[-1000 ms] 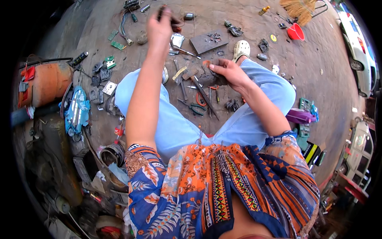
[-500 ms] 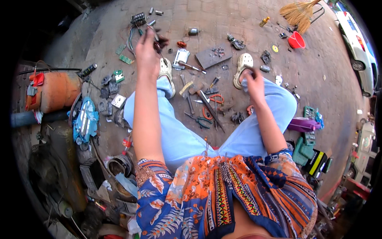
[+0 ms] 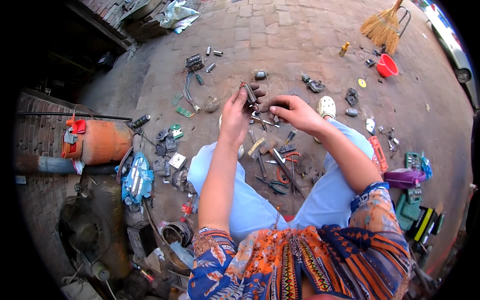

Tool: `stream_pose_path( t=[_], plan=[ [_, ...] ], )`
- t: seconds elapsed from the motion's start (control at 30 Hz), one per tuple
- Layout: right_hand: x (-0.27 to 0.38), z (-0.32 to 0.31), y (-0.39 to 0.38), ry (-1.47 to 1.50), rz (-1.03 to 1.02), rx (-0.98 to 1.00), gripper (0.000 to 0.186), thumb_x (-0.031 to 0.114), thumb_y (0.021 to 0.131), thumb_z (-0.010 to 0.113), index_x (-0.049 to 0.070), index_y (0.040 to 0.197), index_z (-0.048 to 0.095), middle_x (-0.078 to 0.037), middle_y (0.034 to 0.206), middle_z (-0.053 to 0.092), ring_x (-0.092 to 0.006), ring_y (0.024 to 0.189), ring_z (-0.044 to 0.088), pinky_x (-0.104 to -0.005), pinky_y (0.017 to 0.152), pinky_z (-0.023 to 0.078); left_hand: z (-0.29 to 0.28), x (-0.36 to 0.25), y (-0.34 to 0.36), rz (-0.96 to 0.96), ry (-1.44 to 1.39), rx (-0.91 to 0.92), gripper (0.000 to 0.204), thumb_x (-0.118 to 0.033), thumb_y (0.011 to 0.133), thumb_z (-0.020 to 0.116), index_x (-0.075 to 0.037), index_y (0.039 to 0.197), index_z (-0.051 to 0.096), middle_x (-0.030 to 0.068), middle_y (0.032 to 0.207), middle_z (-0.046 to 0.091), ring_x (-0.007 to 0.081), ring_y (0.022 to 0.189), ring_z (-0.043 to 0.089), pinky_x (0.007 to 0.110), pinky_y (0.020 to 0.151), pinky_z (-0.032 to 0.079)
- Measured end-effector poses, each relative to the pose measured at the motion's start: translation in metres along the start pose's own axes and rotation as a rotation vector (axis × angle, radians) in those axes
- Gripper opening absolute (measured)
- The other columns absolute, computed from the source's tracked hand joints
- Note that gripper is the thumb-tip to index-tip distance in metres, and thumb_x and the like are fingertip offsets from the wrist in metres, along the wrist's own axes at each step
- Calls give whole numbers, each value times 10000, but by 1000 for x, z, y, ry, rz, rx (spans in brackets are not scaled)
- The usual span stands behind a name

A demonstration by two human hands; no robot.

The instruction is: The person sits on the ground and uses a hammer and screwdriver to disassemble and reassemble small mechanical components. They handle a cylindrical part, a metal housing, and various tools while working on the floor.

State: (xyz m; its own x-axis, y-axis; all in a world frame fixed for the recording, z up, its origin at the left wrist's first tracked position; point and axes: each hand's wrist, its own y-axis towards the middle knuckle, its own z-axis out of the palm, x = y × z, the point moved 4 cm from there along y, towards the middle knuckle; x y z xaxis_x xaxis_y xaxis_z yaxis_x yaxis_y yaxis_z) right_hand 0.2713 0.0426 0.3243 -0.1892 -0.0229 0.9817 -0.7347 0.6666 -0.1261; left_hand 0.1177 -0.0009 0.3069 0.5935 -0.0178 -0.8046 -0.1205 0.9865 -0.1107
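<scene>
My left hand point(image 3: 238, 114) is raised above the ground between my knees. Its fingers are closed around a small motor armature point(image 3: 250, 94), a grey cylinder with reddish windings at its ends, held tilted. Just to the right, my right hand point(image 3: 297, 113) has dark, dirty fingertips pinched together close to the armature's lower end. Whatever they pinch, if anything, is too small to make out. Below the hands lie a hammer point(image 3: 285, 167), pliers point(image 3: 272, 185) with dark green handles, and orange-handled pliers point(image 3: 290, 156).
Batteries or small metal cylinders point(image 3: 210, 67) and green circuit boards point(image 3: 184, 112) lie at the far left. An orange gas cylinder point(image 3: 102, 141) and blue bag point(image 3: 137, 180) stand left. A red bucket point(image 3: 387, 65), straw broom point(image 3: 382, 30) and purple case point(image 3: 402, 177) are right.
My left hand has moved right and nearer, to the middle. The right hand has left its place beside my right knee and come up next to the left. The whole view has shifted.
</scene>
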Motion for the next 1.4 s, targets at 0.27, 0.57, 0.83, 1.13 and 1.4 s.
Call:
stream_pose_path(
  t=[0.27,0.57,0.83,1.13,1.4],
  plan=[
    [-24,8,4,561,282,40,138,125,875,513,9,868,589,6,709,521,-70,591,451,-216,523,364,1,13,0,-72,45,1,340,-213,943,511,34,1177,523,99,971,616,162,865,575,277,750,459],
    [-11,-17,10,827,198,-16,124,98,861,513,43,751,524,61,618,371,-32,497,305,-189,425,250,25,4,3,-99,4,50,400,-247,933,530,92,1145,521,99,939,594,186,830,547,288,767,459],
    [10,-75,1,716,-17,-100,109,104,860,511,30,792,552,68,603,359,-19,498,287,-190,449,258,29,-2,-1,75,517,52,355,-193,902,593,69,1136,544,83,919,606,159,827,584,267,729,470],
    [31,-48,-14,-105,-272,-98,196,124,849,514,-39,912,602,-24,799,605,-89,714,510,-258,654,438,-3,-18,8,421,1207,-344,310,-69,816,663,47,1071,531,125,1030,577,166,821,643,274,707,507],
    [26,-50,-4,-198,-342,-143,238,144,815,521,-25,953,616,-107,838,660,-149,772,592,-292,745,467,-5,-26,5,-4,284,-11,274,-143,896,593,20,1115,566,80,1015,633,128,826,571,241,699,431]
  ],
)
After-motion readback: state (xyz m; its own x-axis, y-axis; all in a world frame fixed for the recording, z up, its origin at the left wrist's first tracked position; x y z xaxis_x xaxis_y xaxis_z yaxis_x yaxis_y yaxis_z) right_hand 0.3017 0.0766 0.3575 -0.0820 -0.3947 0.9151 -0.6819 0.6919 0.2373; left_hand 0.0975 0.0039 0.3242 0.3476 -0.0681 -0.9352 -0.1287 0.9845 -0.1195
